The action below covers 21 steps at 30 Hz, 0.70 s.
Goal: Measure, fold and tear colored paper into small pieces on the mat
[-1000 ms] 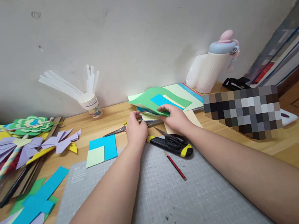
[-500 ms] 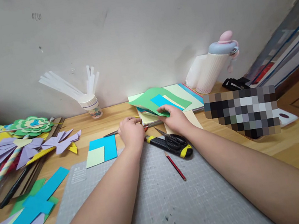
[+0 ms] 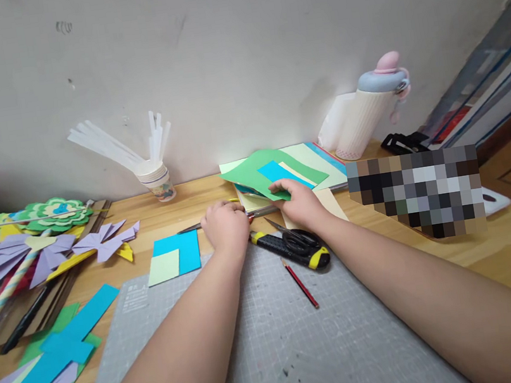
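Observation:
The near edge of a curved sheet of green paper [image 3: 259, 168] is pinched in my right hand [image 3: 302, 200]. A blue piece [image 3: 276, 174] and a cream strip lie on that sheet. With curled fingers, my left hand [image 3: 226, 224] rests over a tool on the wooden desk; a dark pointed blade [image 3: 189, 228] sticks out to its left, and red and yellow bits show past the fingers. What those fingers grip is hidden. Between my forearms lie black scissors [image 3: 304, 240], a black-and-yellow utility knife [image 3: 276, 247] and a red pencil [image 3: 302, 287].
A grey cutting mat [image 3: 278, 342] covers the front. Blue paper [image 3: 190, 252] lies left of my hand. Paper cups [image 3: 158, 183] hold white strips. Paper flowers [image 3: 57, 214] and paper strips [image 3: 67, 347] crowd the left. A bottle [image 3: 364, 117] stands by the wall; a pixelated patch [image 3: 424, 195] is at right.
Hardly anything differs. The whole view has shifted by a few pixels, while both hands keep their places at the green paper and the tool.

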Available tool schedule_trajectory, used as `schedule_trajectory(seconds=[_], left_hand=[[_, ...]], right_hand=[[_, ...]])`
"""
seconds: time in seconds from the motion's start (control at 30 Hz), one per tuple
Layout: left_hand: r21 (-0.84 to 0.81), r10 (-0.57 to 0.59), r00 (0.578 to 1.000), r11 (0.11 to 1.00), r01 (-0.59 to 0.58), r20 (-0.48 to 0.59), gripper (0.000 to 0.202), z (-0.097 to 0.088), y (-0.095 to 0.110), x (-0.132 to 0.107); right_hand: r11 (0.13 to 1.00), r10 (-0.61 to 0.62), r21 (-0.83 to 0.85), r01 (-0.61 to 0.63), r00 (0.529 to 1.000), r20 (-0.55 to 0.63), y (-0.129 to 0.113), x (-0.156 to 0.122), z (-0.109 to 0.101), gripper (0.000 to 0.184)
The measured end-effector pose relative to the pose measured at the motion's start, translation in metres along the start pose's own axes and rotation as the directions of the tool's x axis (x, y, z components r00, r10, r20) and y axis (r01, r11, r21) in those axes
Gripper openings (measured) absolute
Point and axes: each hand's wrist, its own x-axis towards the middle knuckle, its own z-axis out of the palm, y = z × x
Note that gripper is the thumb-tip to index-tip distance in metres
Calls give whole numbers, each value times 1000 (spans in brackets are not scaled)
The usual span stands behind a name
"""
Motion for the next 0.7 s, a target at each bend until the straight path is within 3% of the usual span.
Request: schedule_trajectory(seconds=[0.37,0.7], left_hand=[[30,106,993,994,-105,-57,27,0,1,0],[-83,157,987,984,-160,-34,47,3,3,2]], right_hand=[[999,-29,-43,29,1000,-1,0,0,1,29],[981,-131,-137,136,990,50,-3,-1,-3,26]])
